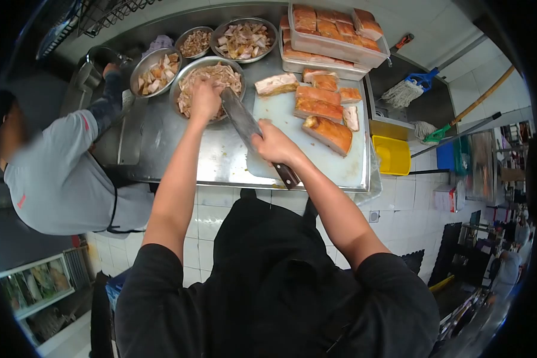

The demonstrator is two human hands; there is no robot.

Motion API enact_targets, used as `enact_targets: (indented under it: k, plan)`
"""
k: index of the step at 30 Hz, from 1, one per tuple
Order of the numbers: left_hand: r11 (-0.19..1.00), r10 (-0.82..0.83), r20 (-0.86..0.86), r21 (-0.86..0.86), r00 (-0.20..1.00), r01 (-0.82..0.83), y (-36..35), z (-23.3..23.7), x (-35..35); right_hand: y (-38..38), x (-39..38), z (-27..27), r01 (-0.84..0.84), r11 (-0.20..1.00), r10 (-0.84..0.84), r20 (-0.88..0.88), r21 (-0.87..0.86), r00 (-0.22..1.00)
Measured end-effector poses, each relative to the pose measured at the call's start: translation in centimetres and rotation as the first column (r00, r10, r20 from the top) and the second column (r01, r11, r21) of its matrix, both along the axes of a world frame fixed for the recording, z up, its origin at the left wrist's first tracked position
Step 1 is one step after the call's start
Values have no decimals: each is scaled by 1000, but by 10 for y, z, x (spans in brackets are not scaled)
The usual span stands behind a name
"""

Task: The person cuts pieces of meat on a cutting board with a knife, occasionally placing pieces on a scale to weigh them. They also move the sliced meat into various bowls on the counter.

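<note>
Over a metal bowl (176, 106) of sliced meat (227, 74) is my left hand (205, 100), its fingers down at the meat; whether they grip any is hidden. My right hand (273, 143) is closed around a large cleaver (240, 117) near where blade and dark handle meet. The blade slants up and left, its tip at the bowl's right rim. To the right, on a white cutting board (274, 170), lie several blocks of browned roast meat (328, 134) and a paler piece (276, 84).
Three more bowls of cut meat (155, 74) stand at the back left. Stacked plastic tubs (340, 45) of meat blocks are at the back right. A co-worker in grey (65, 170) stands at the left, one arm at the counter. A yellow bin (391, 155) is at the right.
</note>
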State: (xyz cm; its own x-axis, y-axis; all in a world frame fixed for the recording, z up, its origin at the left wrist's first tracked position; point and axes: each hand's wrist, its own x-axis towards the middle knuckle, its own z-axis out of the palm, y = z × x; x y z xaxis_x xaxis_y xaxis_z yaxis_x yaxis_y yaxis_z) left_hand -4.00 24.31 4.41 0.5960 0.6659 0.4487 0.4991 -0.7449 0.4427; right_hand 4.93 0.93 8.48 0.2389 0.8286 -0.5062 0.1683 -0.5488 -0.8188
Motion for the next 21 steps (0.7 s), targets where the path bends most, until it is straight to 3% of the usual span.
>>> enact_targets:
  k: [1,2,4,5,7,8,9,10,12,14,16,19,21]
  plan:
    - [996,23,-109,93,994,-13,16,-3,-3,-2,-4,-42,43,954,-126,265,298,956]
    - [997,9,-111,83,994,1,24,3,-8,-10,-9,-68,-4,829,-308,463,559,832]
    - [995,57,-309,90,949,-30,28,23,-13,-54,-26,-12,36,907,-288,554,421,781]
    - [998,31,-320,61,947,-12,26,25,-15,-76,-30,-15,55,908,-313,584,416,749]
    - [991,-45,-48,120,998,50,13,25,-18,-122,-37,-15,112,945,-301,683,308,665]
    - [984,-100,-9,148,995,100,1,22,-16,-144,-37,-27,159,950,-307,723,268,619]
    - [961,-215,59,-167,975,222,-15,13,-12,-163,-35,-42,203,951,-310,763,235,568]
    - [826,-297,153,-453,942,334,-34,1,-10,-179,-32,-45,219,950,-311,768,225,560]
    - [673,-496,-23,-642,868,368,-78,-11,-6,-197,-24,-47,283,952,-76,804,-118,590]
    - [768,-594,18,-287,804,573,-115,-52,-4,-198,-27,-38,311,947,-123,803,-81,583]
    - [742,-625,19,-294,780,602,-136,-59,-2,-195,-31,-33,343,938,-173,799,-44,576]
    - [706,-666,21,-304,745,640,-157,-69,-2,-183,-25,-37,297,948,-101,779,-113,619]
    - [656,-750,-87,-219,655,722,-159,-77,-5,-176,-21,-48,257,960,-82,770,-109,633]
